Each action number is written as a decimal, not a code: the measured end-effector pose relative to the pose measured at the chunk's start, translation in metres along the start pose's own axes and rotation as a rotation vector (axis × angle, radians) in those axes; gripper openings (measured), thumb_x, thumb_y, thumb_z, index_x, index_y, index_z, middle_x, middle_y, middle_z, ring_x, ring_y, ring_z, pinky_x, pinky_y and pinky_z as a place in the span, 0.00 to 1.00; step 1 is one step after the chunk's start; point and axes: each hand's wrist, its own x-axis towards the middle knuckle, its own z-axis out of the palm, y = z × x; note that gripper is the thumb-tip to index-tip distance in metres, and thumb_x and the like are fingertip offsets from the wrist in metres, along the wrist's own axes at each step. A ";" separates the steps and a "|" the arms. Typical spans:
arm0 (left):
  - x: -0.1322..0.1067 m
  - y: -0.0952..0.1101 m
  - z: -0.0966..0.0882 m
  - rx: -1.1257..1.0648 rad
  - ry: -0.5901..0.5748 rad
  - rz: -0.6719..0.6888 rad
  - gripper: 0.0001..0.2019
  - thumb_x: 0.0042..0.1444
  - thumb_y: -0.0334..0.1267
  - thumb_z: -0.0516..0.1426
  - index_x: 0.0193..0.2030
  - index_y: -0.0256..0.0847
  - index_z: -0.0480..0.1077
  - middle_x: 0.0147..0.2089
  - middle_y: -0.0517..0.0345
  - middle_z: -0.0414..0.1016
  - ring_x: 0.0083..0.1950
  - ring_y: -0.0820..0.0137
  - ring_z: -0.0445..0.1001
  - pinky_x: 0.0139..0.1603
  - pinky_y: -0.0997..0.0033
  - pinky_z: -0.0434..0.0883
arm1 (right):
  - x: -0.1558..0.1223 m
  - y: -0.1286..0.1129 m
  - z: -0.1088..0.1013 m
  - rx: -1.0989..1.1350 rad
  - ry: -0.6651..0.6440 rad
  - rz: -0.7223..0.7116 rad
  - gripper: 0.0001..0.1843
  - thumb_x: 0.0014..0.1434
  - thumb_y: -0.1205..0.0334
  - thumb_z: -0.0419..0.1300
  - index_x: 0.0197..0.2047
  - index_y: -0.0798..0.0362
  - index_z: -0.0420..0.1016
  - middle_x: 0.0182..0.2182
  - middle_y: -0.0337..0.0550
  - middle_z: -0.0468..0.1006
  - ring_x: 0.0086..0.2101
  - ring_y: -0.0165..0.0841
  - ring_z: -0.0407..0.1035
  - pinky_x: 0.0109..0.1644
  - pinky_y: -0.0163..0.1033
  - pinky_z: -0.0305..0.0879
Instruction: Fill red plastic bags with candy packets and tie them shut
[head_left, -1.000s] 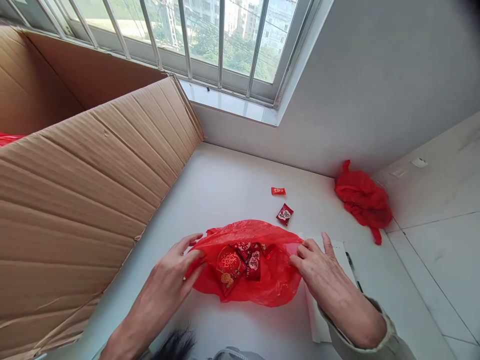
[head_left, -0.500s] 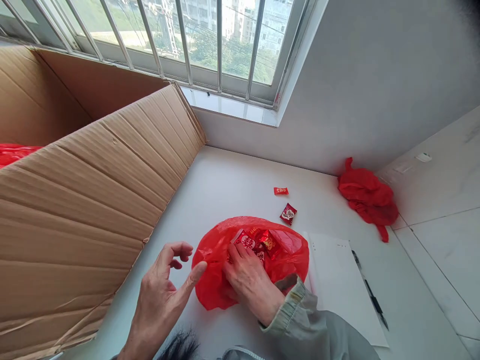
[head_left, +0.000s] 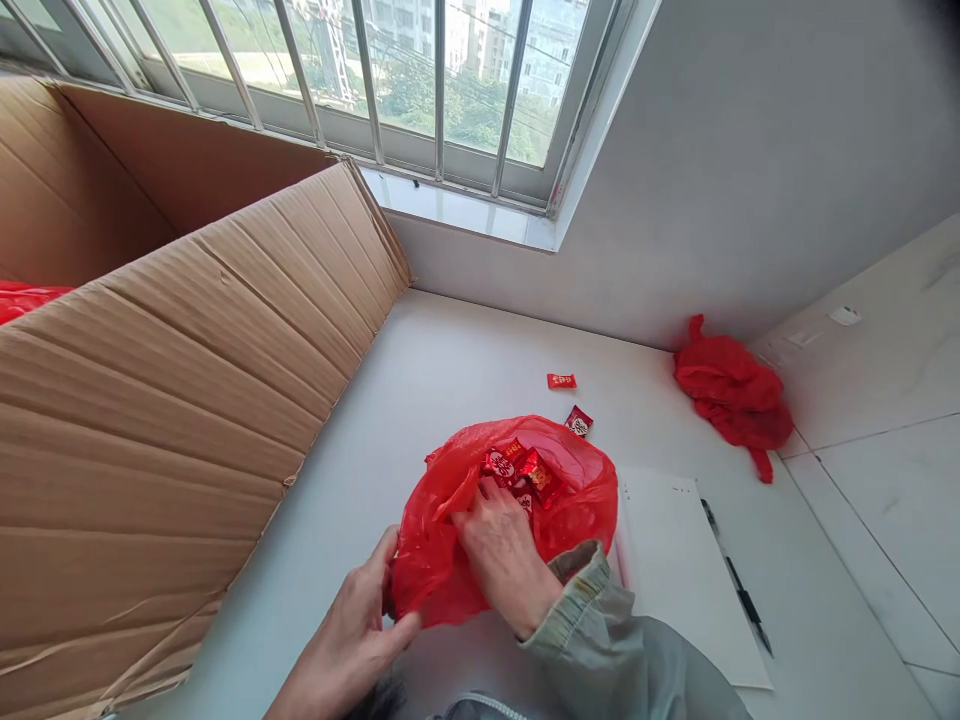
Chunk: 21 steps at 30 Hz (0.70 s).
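Note:
A red plastic bag point(head_left: 577, 495) lies open on the white table point(head_left: 450, 390), with several red candy packets point(head_left: 525, 470) inside it. My right hand point(head_left: 502, 555) reaches into the bag's mouth, its fingertips buried among the packets, so its grip is hidden. My left hand point(head_left: 360, 630) pinches the bag's near left edge and holds it up. Two loose red candies lie just beyond the bag: a flat one point(head_left: 561, 381) and a darker one point(head_left: 579, 421), partly behind the bag's rim.
A large open cardboard box point(head_left: 172, 400) stands at the left, its flap leaning toward the table. A crumpled red bag point(head_left: 731, 395) sits by the wall at the right. A white sheet of paper point(head_left: 675, 560) and a black pen point(head_left: 731, 580) lie right of the bag.
My right hand moved from the bag's right edge into its mouth among the candies. My left hand let go, opened, then pinched the bag's near left edge again.

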 end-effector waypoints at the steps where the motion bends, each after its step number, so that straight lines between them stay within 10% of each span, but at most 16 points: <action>1: -0.001 0.004 -0.005 -0.118 -0.026 -0.001 0.18 0.49 0.32 0.50 0.49 0.42 0.58 0.27 0.66 0.65 0.26 0.70 0.66 0.27 0.72 0.65 | 0.002 0.001 0.000 -0.001 0.012 0.009 0.12 0.58 0.77 0.55 0.41 0.55 0.74 0.41 0.50 0.75 0.44 0.40 0.67 0.46 0.44 0.68; 5: -0.008 0.012 -0.018 -0.182 0.019 0.047 0.18 0.56 0.36 0.51 0.54 0.44 0.56 0.22 0.68 0.64 0.23 0.71 0.66 0.26 0.74 0.67 | -0.003 0.012 -0.005 0.039 0.029 -0.061 0.15 0.61 0.75 0.54 0.48 0.52 0.71 0.49 0.47 0.73 0.50 0.36 0.66 0.49 0.40 0.68; 11: -0.008 0.030 -0.015 0.465 0.598 0.400 0.33 0.60 0.41 0.55 0.68 0.46 0.43 0.55 0.42 0.63 0.46 0.58 0.72 0.42 0.56 0.75 | -0.043 0.040 -0.024 -0.164 0.211 -0.106 0.15 0.60 0.76 0.56 0.48 0.55 0.73 0.45 0.46 0.77 0.54 0.40 0.64 0.63 0.48 0.58; 15: 0.006 0.046 -0.008 0.810 0.585 0.590 0.21 0.60 0.31 0.54 0.60 0.43 0.60 0.59 0.38 0.57 0.59 0.47 0.61 0.51 0.45 0.71 | -0.067 0.066 -0.043 -0.322 0.269 0.019 0.21 0.59 0.76 0.55 0.55 0.56 0.70 0.52 0.51 0.74 0.56 0.48 0.62 0.62 0.60 0.54; 21: 0.029 0.041 -0.009 0.966 0.600 0.525 0.14 0.59 0.32 0.52 0.51 0.34 0.68 0.51 0.37 0.66 0.52 0.48 0.63 0.47 0.48 0.72 | -0.095 0.098 -0.050 -0.305 0.118 0.023 0.22 0.55 0.80 0.52 0.48 0.50 0.72 0.39 0.44 0.76 0.51 0.49 0.65 0.59 0.72 0.48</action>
